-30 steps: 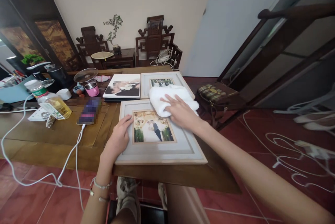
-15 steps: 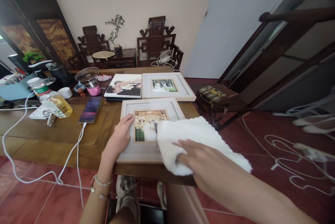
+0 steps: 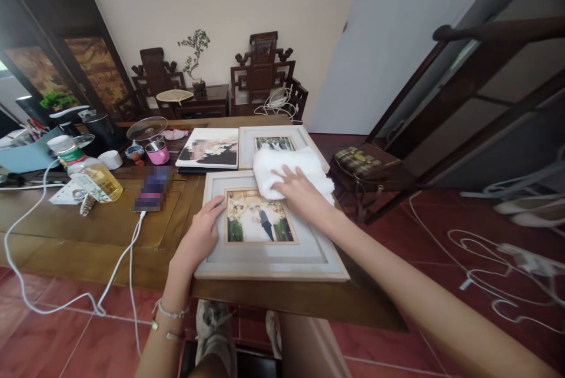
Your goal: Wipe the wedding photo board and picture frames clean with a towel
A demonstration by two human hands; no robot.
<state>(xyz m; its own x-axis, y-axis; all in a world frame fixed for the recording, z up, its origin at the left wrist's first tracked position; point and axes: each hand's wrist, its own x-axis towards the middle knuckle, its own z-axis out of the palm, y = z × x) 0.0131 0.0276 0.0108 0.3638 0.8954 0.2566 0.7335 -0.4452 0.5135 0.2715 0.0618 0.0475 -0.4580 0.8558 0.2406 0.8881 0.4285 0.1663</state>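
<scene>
A light-framed photo (image 3: pixel 269 248) lies flat at the near edge of the wooden table (image 3: pixel 88 231). My left hand (image 3: pixel 200 236) rests on its left border, fingers spread flat. My right hand (image 3: pixel 300 192) presses a white fluffy cloth (image 3: pixel 286 169) against the frame's far right corner, fingers stretched out on top of the cloth. The cloth also covers part of a second framed photo (image 3: pixel 276 142) behind. An unframed print (image 3: pixel 209 148) lies to the left of that second frame.
On the table's left stand a bottle of yellow liquid (image 3: pixel 95 181), a phone (image 3: pixel 152 189) on a white cable, a pink cup (image 3: pixel 158 152) and a small fan (image 3: pixel 147 128). A stool with a plaid bag (image 3: pixel 359 160) stands right of the table. Cables (image 3: pixel 498 260) lie on the red floor.
My right hand swept the cloth toward me down to the near right corner of the frame, then back up to its far right corner. My left hand stayed put.
</scene>
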